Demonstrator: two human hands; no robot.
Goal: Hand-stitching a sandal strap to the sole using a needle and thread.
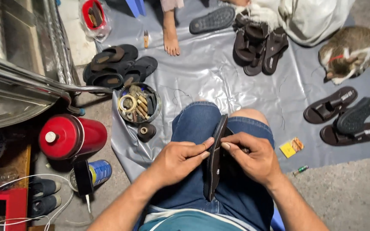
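A grey plastic sheet [219,81] covers the floor under everything. At its far right edge a tabby cat [351,53] lies curled, next to a white sack [317,19]. On the near left stands a red gas cylinder [71,136] lying on its side, with a blue tin can [98,171] just below it.

Dark sandals are spread around: a pile [116,66] at the upper left, a heap [258,45] by the sack, and three more [343,115] on the right. A bare foot [171,36] of another person rests on the sheet at the top.

The person sits in blue denim shorts [198,128], and a dark sandal [216,156] stands on edge between the knees, over the lap. The left hand [178,160] presses against its sole side, fingers [202,149] stretched flat along it, thumb on the edge. The right hand [253,156] wraps the other side, its fingers curled closed on the sandal's upper edge, pinching there.

A round metal bowl [157,107] of spools and thread sits left of the knee, a small dark spool [146,131] just beside it. A yellow packet [292,147] lies to the right on the sheet.
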